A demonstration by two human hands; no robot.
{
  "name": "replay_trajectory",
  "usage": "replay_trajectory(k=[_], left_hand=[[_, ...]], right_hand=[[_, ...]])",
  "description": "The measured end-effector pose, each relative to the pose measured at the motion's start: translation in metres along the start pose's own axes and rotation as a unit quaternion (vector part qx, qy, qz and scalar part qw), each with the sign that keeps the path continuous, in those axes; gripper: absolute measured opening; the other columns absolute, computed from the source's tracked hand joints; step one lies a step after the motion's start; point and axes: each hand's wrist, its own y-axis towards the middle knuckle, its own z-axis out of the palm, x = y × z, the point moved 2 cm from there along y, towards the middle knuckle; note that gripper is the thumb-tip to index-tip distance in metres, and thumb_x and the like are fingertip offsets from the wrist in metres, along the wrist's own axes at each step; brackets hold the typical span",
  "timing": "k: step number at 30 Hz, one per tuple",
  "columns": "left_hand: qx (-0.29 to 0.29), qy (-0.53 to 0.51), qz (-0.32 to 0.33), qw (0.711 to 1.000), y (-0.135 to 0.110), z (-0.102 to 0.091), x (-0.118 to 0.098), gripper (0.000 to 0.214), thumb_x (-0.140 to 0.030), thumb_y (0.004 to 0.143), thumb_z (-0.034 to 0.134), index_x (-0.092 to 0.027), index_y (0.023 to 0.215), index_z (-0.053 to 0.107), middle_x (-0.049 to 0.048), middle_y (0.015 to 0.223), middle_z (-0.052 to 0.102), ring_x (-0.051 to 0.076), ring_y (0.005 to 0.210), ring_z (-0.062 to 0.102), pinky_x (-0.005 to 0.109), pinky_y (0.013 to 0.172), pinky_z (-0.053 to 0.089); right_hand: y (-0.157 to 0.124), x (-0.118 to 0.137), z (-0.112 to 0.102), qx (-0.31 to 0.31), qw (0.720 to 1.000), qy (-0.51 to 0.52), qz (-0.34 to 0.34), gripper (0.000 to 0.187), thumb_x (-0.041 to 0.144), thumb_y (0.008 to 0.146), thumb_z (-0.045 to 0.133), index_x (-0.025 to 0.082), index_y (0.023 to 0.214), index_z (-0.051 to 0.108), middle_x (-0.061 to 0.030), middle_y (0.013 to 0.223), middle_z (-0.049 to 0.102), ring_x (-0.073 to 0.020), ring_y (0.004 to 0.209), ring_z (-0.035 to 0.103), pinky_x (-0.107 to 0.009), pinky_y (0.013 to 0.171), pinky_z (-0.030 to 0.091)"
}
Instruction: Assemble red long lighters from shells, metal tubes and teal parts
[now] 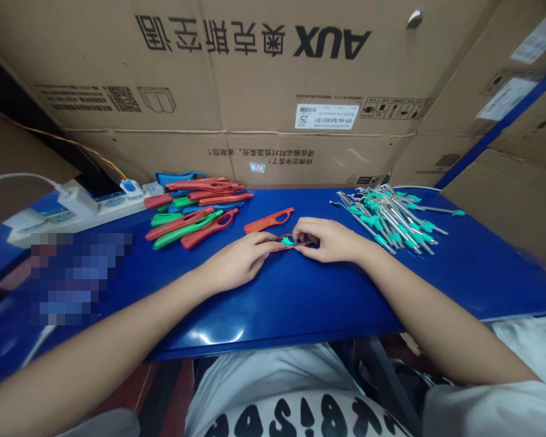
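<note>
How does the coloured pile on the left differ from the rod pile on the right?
The coloured pile has broader pieces, some with loops; the rod pile has slim, straight rods.
The coloured pile mixes red, orange, green and blue; the rod pile is silvery with green bits.
Both lie jumbled on the blue table.

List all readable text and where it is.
"AUX 奥克斯空调": cardboard, inverted.
"师傅您辛苦了! 请在搬运时对我温柔些,谢谢您!": same cardboard, lower, inverted.
"KFR-": white label, rest too small.
Small sticker: too blurred.
Right-side labels: too small.
Shirt: large letters, word unclear.
</note>
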Motion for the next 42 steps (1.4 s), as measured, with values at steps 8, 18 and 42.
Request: replay_trajectory(k=[8, 18, 42], left_hand=[[0.013, 0.016, -0.007, 1.000, 0.000, 0.000, 0.000, 0.047, -0.010, 0.099, 0.043, -0.028, 0.140, 0.059, 0.0083, 0.139, 0.060, 0.023, 0.127, 0.058, 0.041, 0.109, 0.049], [0.013, 0.017, -0.016, 1.000, 0.002, 0.003, 0.000, 0.046, -0.011, 0.097, 0.045, -0.025, 0.137, 0.062, 0.0119, 0.133, 0.060, 0.026, 0.124, 0.058, 0.045, 0.107, 0.050], [-0.003, 0.013, -0.010, 1.000, 0.003, 0.007, -0.002, 0.039, -0.012, 0.097, 0.044, -0.021, 0.132, 0.059, 0.0112, 0.134, 0.058, 0.025, 0.125, 0.055, 0.044, 0.109, 0.047]], right_hand=[[-0.002, -0.006, -0.006, 0.025, 0.998, -0.045, 0.034, 0.007, 0.018, 0.088, 0.059, 0.020, 0.092, 0.064, -0.0023, 0.092, 0.063, -0.0136, 0.074, 0.055, -0.025, 0.066, 0.037], [-0.001, -0.004, -0.006, 0.031, 0.998, -0.032, 0.042, 0.010, 0.016, 0.084, 0.060, 0.019, 0.091, 0.066, -0.0026, 0.092, 0.064, -0.0134, 0.074, 0.055, -0.025, 0.065, 0.038], [-0.003, -0.007, -0.011, 0.039, 0.998, -0.028, 0.036, 0.019, 0.015, 0.080, 0.057, 0.020, 0.094, 0.068, -0.0034, 0.093, 0.062, -0.0138, 0.072, 0.053, -0.026, 0.065, 0.038]])
